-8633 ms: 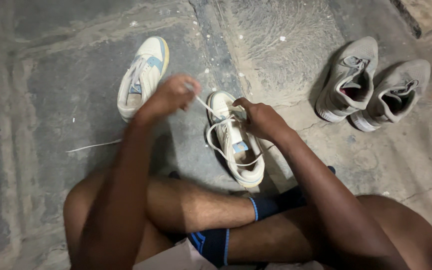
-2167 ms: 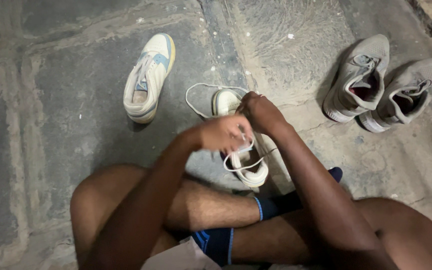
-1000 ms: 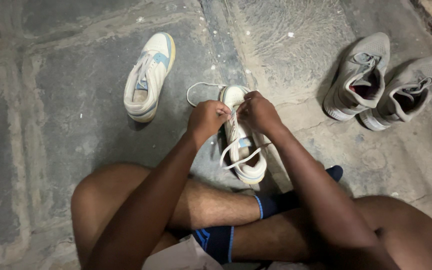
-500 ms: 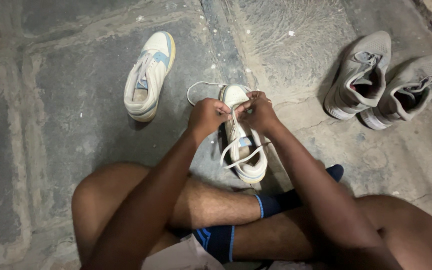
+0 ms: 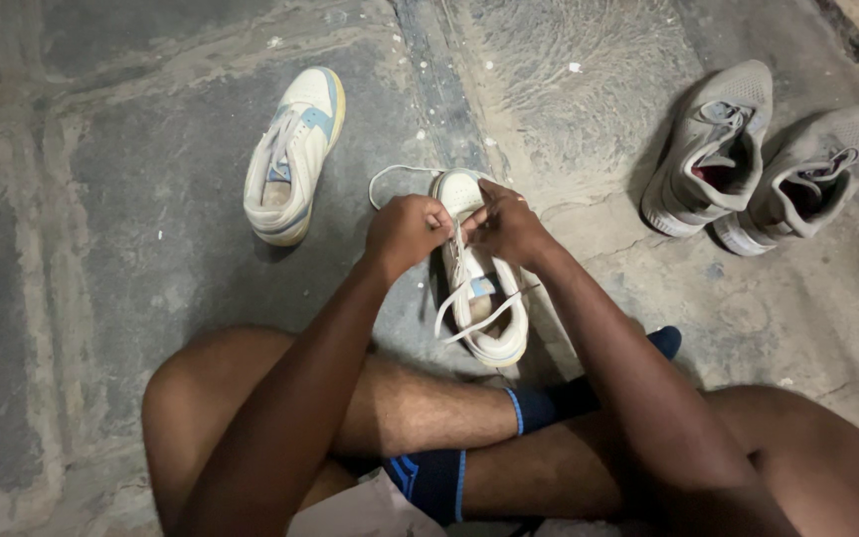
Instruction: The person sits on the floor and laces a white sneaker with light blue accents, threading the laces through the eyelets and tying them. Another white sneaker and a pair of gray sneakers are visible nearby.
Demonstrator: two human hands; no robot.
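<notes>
Over the near sneaker [image 5: 479, 298] on the floor [image 5: 101, 199], left hand [image 5: 405, 231] and right hand [image 5: 504, 224] each pinch its white lace [image 5: 457, 261], fingertips clamped.

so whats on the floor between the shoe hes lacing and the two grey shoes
Nothing: in the head view only bare stone floor lies between the white shoe being laced and the grey shoes.

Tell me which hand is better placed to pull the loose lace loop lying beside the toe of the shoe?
Probably the left hand: the lace loop lies on the floor on its side of the white shoe, just beyond its fingers. The right hand would have to cross over the toe.
</notes>
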